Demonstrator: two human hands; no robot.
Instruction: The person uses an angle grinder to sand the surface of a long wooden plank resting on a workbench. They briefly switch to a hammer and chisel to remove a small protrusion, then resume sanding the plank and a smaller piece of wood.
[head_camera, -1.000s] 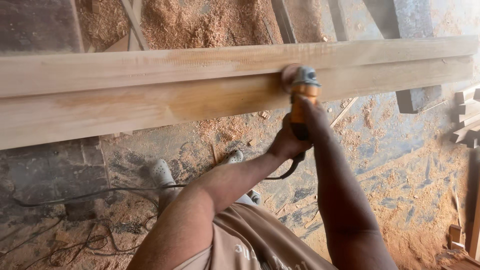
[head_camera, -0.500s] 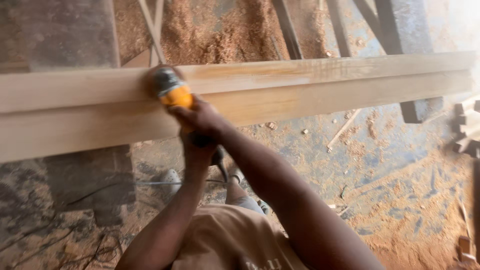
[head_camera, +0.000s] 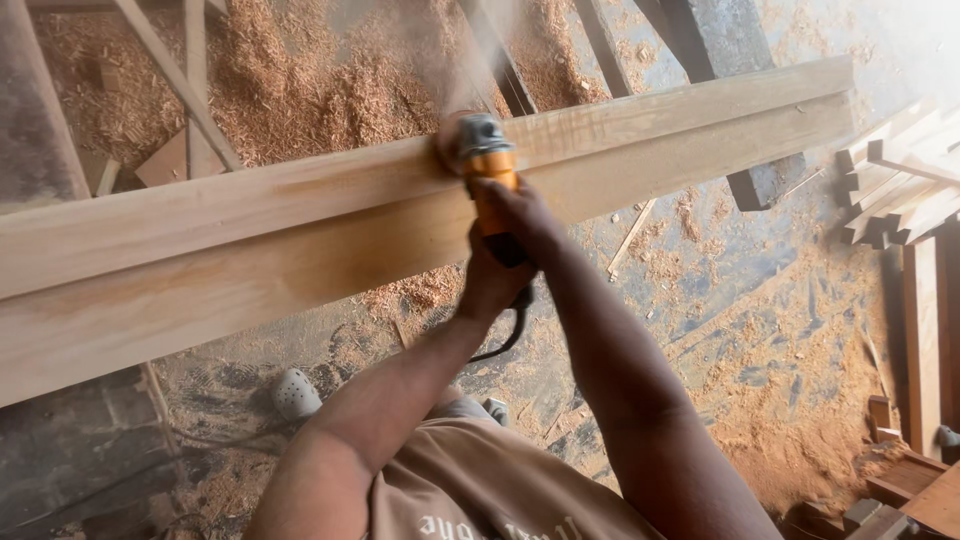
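A long pale wooden plank (head_camera: 250, 250) runs across the view, tilted up to the right. An orange angle grinder (head_camera: 488, 165) presses its disc against the plank's upper face near the middle, and dust rises from it. My right hand (head_camera: 520, 215) wraps the top of the grinder's body. My left hand (head_camera: 488, 285) grips its dark rear end, just below the right hand. A black power cable (head_camera: 505, 345) hangs from the tool's back.
Sawdust and shavings (head_camera: 300, 80) lie heaped on the floor beyond the plank. Cut wooden pieces (head_camera: 890, 190) are stacked at the right, with more wood (head_camera: 905, 480) at the bottom right. A white clog (head_camera: 295, 393) shows below the plank. A dark support (head_camera: 760, 180) stands under its right end.
The grinder slid left along the plank, then back right toward its middle, both hands staying on it. The view has shifted and the plank now looks more tilted.
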